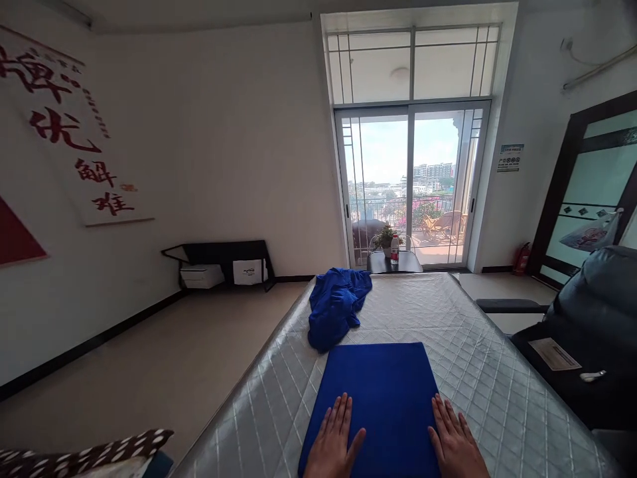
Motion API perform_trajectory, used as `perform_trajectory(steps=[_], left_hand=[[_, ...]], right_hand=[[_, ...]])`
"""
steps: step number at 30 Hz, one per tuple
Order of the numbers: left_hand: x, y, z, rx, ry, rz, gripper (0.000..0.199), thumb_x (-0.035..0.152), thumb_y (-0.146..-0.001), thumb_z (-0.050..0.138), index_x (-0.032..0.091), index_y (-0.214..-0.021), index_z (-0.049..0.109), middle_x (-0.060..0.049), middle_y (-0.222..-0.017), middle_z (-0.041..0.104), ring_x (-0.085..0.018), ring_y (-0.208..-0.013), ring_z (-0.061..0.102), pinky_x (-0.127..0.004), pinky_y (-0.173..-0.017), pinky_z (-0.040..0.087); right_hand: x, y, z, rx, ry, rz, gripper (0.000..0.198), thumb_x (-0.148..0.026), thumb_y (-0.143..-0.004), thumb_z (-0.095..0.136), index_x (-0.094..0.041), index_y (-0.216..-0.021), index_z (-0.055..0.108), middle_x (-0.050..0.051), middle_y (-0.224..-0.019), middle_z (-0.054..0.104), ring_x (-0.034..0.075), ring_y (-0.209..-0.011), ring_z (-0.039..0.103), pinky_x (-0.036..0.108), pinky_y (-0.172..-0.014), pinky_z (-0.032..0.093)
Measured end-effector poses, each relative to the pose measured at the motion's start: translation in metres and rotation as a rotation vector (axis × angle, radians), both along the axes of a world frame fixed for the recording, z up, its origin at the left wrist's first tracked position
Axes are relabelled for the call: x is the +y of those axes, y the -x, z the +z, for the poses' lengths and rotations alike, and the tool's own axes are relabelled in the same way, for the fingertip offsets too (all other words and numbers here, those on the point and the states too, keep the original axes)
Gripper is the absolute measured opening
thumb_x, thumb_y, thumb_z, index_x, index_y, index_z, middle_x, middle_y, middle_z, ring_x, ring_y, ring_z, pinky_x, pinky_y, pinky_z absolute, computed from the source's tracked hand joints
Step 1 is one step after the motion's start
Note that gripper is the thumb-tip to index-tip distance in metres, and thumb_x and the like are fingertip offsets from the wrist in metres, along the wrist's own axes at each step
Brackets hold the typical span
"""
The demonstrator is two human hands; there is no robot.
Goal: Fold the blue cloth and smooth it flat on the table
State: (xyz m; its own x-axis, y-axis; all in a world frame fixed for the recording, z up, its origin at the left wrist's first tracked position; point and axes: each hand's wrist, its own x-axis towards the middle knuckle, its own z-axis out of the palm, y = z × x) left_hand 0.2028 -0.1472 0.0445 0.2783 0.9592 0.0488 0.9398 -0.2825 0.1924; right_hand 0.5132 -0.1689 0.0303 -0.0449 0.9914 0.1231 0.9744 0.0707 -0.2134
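Observation:
A flat, smooth rectangle of blue fabric (381, 385) lies before me on a quilted mattress (478, 365) with a shiny cover. My left hand (334, 438) rests palm down on its left part, fingers stretched out and thumb apart. Along the right edge of the fabric, my right hand (452, 435) lies flat too, its fingers extended, partly on the fabric and partly over the mattress. Neither hand grips anything. Beyond the rectangle, to the left, a crumpled blue cloth (336, 305) sits in a heap.
At the mattress's far end stands a small dark table (408, 262) with a bottle (395, 249) and a potted plant (385, 239). A dark armchair (602, 312) is on the right. A polka-dot cloth (99, 455) shows at lower left. A low black bench (223, 255) lines the wall.

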Motion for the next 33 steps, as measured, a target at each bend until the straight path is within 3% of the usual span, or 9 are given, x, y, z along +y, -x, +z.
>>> perform_trajectory(steps=[5, 11, 19, 23, 29, 31, 33], left_hand=[[-0.015, 0.04, -0.005, -0.01, 0.01, 0.149, 0.078, 0.064, -0.097, 0.021, 0.009, -0.152, 0.015, -0.011, -0.16, 0.011, -0.028, -0.148, 0.017, -0.048, -0.12, 0.022], [-0.02, 0.04, -0.008, -0.023, -0.013, 0.156, 0.082, 0.067, -0.096, 0.021, 0.007, -0.152, 0.016, -0.012, -0.16, 0.01, -0.028, -0.148, 0.017, -0.045, -0.12, 0.023], [-0.011, 0.04, -0.014, 0.015, -0.027, 0.169, 0.082, 0.068, -0.094, 0.024, 0.008, -0.15, 0.027, -0.013, -0.157, 0.022, -0.03, -0.145, 0.026, -0.048, -0.117, 0.03], [-0.006, -0.004, -0.03, 0.038, -0.145, 0.066, 0.076, 0.066, -0.096, 0.027, 0.011, -0.149, 0.032, -0.012, -0.155, 0.03, -0.031, -0.142, 0.034, -0.046, -0.112, 0.038], [-0.001, -0.113, -0.072, -0.031, -0.755, -0.327, 0.071, 0.064, -0.096, 0.034, 0.02, -0.152, 0.03, -0.005, -0.141, 0.056, -0.021, -0.125, 0.057, -0.03, -0.1, 0.049], [-0.002, -0.136, -0.081, -0.046, -0.869, -0.358, 0.061, 0.054, -0.1, 0.033, 0.02, -0.152, 0.029, -0.003, -0.135, 0.062, -0.019, -0.12, 0.061, -0.028, -0.097, 0.05], [-0.005, -0.143, -0.084, -0.046, -0.885, -0.306, 0.051, 0.041, -0.103, 0.032, 0.023, -0.151, 0.032, -0.001, -0.13, 0.065, -0.017, -0.116, 0.064, -0.028, -0.095, 0.051]], right_hand=[[-0.001, 0.001, 0.001, -0.029, -0.008, -0.011, 0.058, -0.037, -0.097, 0.026, -0.016, -0.15, 0.034, 0.005, -0.158, 0.023, 0.024, -0.146, 0.022, 0.05, -0.119, 0.023], [-0.005, 0.0, -0.001, -0.087, -0.009, 0.016, 0.057, -0.039, -0.097, 0.027, -0.018, -0.15, 0.035, 0.003, -0.158, 0.022, 0.024, -0.146, 0.021, 0.05, -0.119, 0.021], [-0.017, -0.019, -0.028, -0.047, 0.007, 0.03, 0.055, -0.053, -0.097, 0.03, -0.03, -0.148, 0.036, -0.001, -0.155, 0.026, 0.026, -0.143, 0.028, 0.051, -0.115, 0.031], [-0.017, -0.021, -0.03, -0.027, -0.003, 0.05, 0.055, -0.054, -0.098, 0.027, -0.031, -0.148, 0.032, -0.001, -0.156, 0.023, 0.026, -0.143, 0.028, 0.051, -0.115, 0.03], [-0.016, -0.024, -0.034, -0.042, -0.088, 0.078, 0.052, -0.053, -0.098, 0.033, -0.034, -0.146, 0.033, -0.001, -0.153, 0.03, 0.027, -0.14, 0.035, 0.05, -0.111, 0.039], [-0.015, -0.026, -0.037, -0.066, -0.123, 0.106, 0.051, -0.054, -0.097, 0.034, -0.035, -0.145, 0.035, -0.001, -0.152, 0.032, 0.027, -0.138, 0.038, 0.049, -0.109, 0.042], [-0.014, -0.027, -0.04, -0.082, -0.146, 0.112, 0.05, -0.053, -0.098, 0.033, -0.035, -0.144, 0.036, -0.001, -0.15, 0.035, 0.027, -0.136, 0.041, 0.048, -0.106, 0.045]])
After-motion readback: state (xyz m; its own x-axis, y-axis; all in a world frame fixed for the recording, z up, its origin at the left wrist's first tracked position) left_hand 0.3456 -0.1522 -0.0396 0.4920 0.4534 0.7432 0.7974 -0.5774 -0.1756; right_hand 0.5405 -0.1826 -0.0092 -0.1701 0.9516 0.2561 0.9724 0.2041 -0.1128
